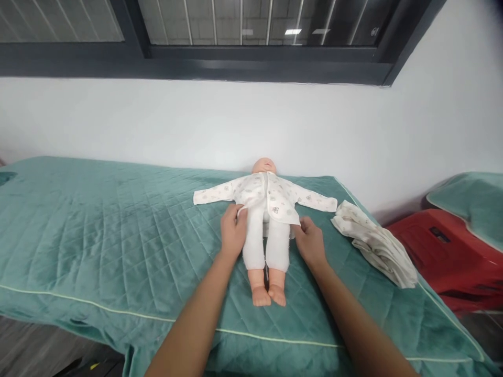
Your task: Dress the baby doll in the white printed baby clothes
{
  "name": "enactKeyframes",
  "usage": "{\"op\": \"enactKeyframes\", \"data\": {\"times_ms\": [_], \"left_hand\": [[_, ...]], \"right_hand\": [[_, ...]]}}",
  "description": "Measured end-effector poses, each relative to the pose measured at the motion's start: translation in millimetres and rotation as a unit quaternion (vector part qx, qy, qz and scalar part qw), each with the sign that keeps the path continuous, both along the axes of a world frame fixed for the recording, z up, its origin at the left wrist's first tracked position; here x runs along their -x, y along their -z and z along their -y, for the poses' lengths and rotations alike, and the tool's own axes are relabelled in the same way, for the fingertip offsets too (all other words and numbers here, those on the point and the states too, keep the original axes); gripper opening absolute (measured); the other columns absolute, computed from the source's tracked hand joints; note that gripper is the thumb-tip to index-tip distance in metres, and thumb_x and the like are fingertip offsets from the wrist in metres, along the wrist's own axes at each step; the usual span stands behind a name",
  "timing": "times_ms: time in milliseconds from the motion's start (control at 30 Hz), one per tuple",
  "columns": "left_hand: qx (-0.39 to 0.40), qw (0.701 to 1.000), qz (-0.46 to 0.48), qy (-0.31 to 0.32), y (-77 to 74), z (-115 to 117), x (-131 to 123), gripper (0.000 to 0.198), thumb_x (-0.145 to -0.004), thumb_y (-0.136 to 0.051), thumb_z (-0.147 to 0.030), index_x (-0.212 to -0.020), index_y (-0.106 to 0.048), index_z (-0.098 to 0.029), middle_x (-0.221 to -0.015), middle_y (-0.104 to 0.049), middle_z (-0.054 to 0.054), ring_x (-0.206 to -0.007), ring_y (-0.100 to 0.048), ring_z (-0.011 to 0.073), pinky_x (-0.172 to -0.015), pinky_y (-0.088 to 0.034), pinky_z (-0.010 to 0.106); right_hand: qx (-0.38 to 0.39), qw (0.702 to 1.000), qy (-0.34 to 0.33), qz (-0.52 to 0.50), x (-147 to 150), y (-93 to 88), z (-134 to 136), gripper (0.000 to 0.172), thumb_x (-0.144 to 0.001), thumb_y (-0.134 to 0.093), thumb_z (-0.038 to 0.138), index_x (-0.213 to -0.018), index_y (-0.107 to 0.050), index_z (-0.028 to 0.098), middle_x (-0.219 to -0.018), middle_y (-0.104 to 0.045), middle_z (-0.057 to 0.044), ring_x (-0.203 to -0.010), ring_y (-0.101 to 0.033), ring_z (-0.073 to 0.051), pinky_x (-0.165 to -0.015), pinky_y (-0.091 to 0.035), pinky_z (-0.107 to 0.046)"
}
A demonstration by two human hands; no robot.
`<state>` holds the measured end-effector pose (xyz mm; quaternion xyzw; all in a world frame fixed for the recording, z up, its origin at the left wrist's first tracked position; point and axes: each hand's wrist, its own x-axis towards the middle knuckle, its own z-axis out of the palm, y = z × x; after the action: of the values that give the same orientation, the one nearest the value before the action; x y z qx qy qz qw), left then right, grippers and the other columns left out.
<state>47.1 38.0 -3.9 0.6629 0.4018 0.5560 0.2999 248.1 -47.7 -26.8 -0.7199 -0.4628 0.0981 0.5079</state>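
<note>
Pinching the white jacket (281,196) low at both sides, left grip (232,231) and right grip (311,243) flank the doll (254,243).

You are showing a bare left hand (233,230) just left of the doll (255,235) and a bare right hand (310,242) just right of it. Both your forearms (201,309) are showing bare too, smoothly tapering toward slimmer, rounded wrists (228,256).

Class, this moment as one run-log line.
left hand: pinching white printed cloth jacket hem; right hand: pinching opposite side; peach-and-white doll: face-up on green quilted cover
</note>
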Motion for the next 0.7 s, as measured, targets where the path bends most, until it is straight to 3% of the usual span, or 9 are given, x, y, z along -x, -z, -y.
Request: {"op": "enactKeyframes", "data": {"times_ms": [133, 233, 333, 433, 500, 567, 633, 700], "left_hand": [[0.127, 0.971, 0.199, -0.042, 9.8, -10, 5, 0.035, -0.089, -0.054, -0.048, -0.071, -0.053, -0.018, -0.065, -0.047, -0.003, -0.063, -0.044, 0.0104, -0.061, -0.037, 0.022], [0.138, 0.930, 0.334, -0.065, 13.0, -13, 9, 0.034, -0.084, -0.061, -0.049, -0.078, -0.057, -0.017, -0.072, -0.052, -0.003, -0.067, -0.046, 0.0093, -0.064, -0.039, 0.020], [0.125, 0.913, 0.378, -0.086, 11.7, -13, 10, 0.036, -0.081, -0.064, -0.051, -0.083, -0.061, -0.015, -0.078, -0.057, -0.002, -0.071, -0.049, 0.0098, -0.068, -0.040, 0.021], [0.116, 0.916, 0.372, -0.097, 12.1, -13, 10, 0.036, -0.081, -0.063, -0.051, -0.082, -0.060, -0.015, -0.077, -0.055, -0.002, -0.071, -0.048, 0.0099, -0.068, -0.040, 0.022], [0.108, 0.921, 0.357, -0.113, 14.8, -15, 11, 0.034, -0.082, -0.063, -0.049, -0.080, -0.057, -0.016, -0.075, -0.051, -0.003, -0.070, -0.046, 0.0097, -0.067, -0.039, 0.022], [0.098, 0.922, 0.345, -0.146, 18.5, -17, 13, 0.030, -0.082, -0.064, -0.047, -0.082, -0.055, -0.018, -0.077, -0.049, -0.003, -0.072, -0.046, 0.0098, -0.069, -0.039, 0.022], [0.094, 0.918, 0.344, -0.175, 22.3, -19, 15, 0.028, -0.081, -0.065, -0.042, -0.090, -0.053, -0.019, -0.081, -0.049, -0.003, -0.075, -0.048, 0.0103, -0.073, -0.040, 0.023], [0.097, 0.914, 0.347, -0.188, 25.9, -22, 17, 0.026, -0.082, -0.064, -0.037, -0.096, -0.051, -0.020, -0.086, -0.049, -0.002, -0.077, -0.048, 0.0103, -0.076, -0.041, 0.024]], "right_hand": [[-0.061, 0.998, 0.018, 0.026, 0, 4.0, -2, 0.023, -0.086, -0.055, 0.040, -0.098, -0.053, 0.020, -0.083, -0.057, -0.001, -0.074, -0.051, -0.018, -0.068, -0.041, -0.030], [-0.136, 0.985, -0.015, 0.102, 1, 3.8, -5, 0.023, -0.086, -0.054, 0.031, -0.106, -0.054, 0.021, -0.099, -0.056, -0.006, -0.089, -0.053, -0.021, -0.075, -0.045, -0.034], [-0.183, 0.966, -0.081, 0.161, 3, 0.0, -8, 0.021, -0.088, -0.052, 0.026, -0.108, -0.056, 0.021, -0.105, -0.057, -0.009, -0.099, -0.053, -0.023, -0.083, -0.046, -0.038], [-0.181, 0.965, -0.115, 0.150, 3, -3.5, -10, 0.014, -0.089, -0.053, 0.028, -0.100, -0.059, 0.021, -0.101, -0.060, -0.007, -0.094, -0.054, -0.021, -0.083, -0.045, -0.037], [-0.164, 0.980, -0.085, 0.078, 0, -3.4, -12, 0.014, -0.090, -0.054, 0.033, -0.087, -0.060, 0.021, -0.087, -0.059, -0.002, -0.081, -0.053, -0.018, -0.076, -0.045, -0.032], [-0.175, 0.982, -0.023, -0.071, -6, -1.6, -15, 0.025, -0.088, -0.057, 0.041, -0.074, -0.055, 0.020, -0.070, -0.051, 0.003, -0.067, -0.048, -0.014, -0.068, -0.044, -0.028], [-0.219, 0.944, 0.021, -0.245, -15, 0.7, -19, 0.033, -0.084, -0.061, 0.047, -0.068, -0.048, 0.021, -0.062, -0.045, 0.006, -0.062, -0.045, -0.012, -0.064, -0.044, -0.026], [-0.261, 0.895, 0.023, -0.361, -22, 2.0, -23, 0.033, -0.080, -0.063, 0.047, -0.069, -0.047, 0.021, -0.063, -0.048, 0.006, -0.063, -0.049, -0.011, -0.065, -0.048, -0.026]]}}
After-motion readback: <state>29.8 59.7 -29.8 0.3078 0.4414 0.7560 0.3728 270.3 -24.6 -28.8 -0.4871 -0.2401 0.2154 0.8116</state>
